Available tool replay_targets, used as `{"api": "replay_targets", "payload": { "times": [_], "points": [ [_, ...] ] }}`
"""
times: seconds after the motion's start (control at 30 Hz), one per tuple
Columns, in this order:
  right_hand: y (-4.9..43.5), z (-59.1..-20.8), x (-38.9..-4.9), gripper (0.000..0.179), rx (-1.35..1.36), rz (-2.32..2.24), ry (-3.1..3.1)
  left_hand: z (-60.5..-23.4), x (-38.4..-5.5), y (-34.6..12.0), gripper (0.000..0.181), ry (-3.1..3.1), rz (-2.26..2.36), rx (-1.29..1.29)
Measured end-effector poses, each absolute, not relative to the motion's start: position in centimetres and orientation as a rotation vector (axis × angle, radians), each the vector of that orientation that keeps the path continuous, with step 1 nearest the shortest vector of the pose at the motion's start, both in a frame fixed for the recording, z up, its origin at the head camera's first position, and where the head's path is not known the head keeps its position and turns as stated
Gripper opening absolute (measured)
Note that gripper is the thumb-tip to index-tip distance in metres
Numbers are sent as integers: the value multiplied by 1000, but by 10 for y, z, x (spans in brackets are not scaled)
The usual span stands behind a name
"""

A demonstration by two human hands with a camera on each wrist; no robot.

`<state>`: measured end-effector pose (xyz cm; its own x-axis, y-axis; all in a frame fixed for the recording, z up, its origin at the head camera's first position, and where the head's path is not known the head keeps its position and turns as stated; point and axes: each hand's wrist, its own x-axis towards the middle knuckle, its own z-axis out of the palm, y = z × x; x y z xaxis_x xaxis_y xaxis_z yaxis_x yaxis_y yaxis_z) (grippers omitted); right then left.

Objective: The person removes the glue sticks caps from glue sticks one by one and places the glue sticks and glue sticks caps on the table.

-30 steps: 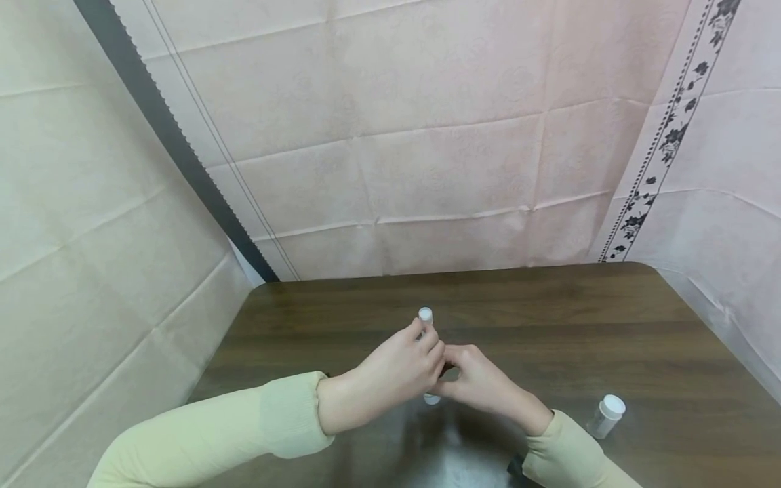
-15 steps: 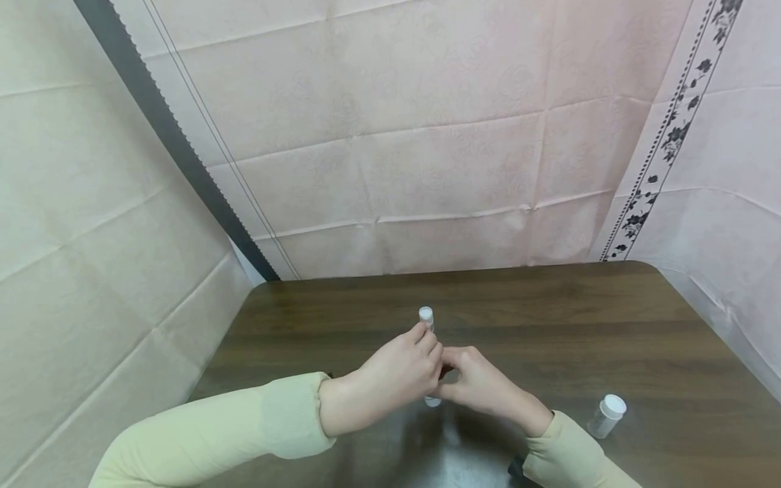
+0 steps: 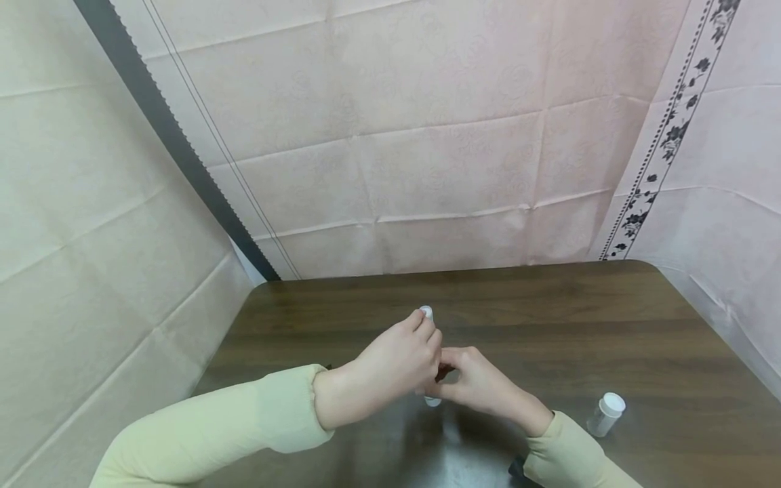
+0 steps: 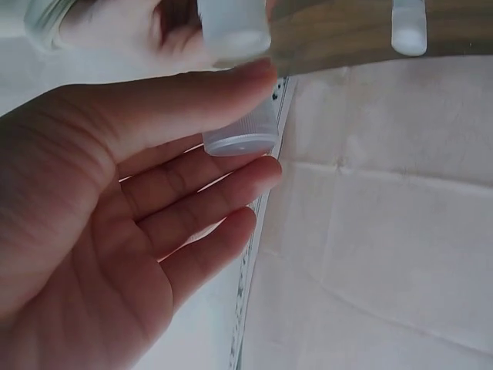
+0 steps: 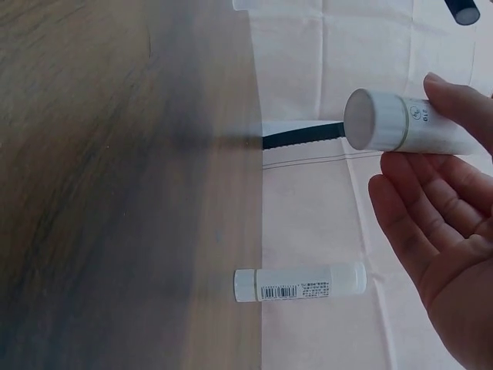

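In the head view my left hand (image 3: 396, 359) and right hand (image 3: 478, 383) are together over the table's middle. My right hand grips an upright white glue stick (image 5: 427, 123) with small print, its base (image 3: 433, 401) showing under the hands. Between thumb and fingers, my left hand pinches a clear ribbed cap (image 4: 243, 135) by the stick's top end. The thumb hides the part between cap and stick. Beyond the hands stands a second white glue stick (image 5: 300, 283) with a barcode label; its top (image 3: 428, 312) peeks out past my left fingertips.
A small clear bottle (image 3: 604, 415) with a white lid stands on the right of the dark wooden table (image 3: 342, 298). Pale cloth (image 3: 427, 169) hangs behind the table's far edge and along both sides.
My left hand has risen slightly, its fingertips now covering part of the second glue stick's top. The right hand and the bottle stay in place.
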<state>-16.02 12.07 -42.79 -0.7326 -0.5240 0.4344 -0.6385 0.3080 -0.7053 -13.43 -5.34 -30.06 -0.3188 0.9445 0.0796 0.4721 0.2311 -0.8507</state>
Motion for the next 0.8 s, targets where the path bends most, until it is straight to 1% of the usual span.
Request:
{"api": "replay_targets", "payload": {
  "times": [0.1,0.23,0.5,0.7,0.8],
  "points": [
    [121,-428,-159,14,1092,1425,-2436,-294,-134,-54,9,-1888,974,-1291],
    [120,-428,-158,17,1089,1434,-2444,-287,-135,-55,9,-1866,950,-1282],
    [120,-428,-158,18,1089,1434,-2446,-285,-137,-56,2,-1780,891,-1319],
    [119,-429,-159,17,1149,1448,-2396,-277,-144,-62,7,-1830,797,-1331],
    [119,-430,-161,18,1171,1457,-2382,-271,-149,-70,11,-1898,678,-1333]
  ]
}}
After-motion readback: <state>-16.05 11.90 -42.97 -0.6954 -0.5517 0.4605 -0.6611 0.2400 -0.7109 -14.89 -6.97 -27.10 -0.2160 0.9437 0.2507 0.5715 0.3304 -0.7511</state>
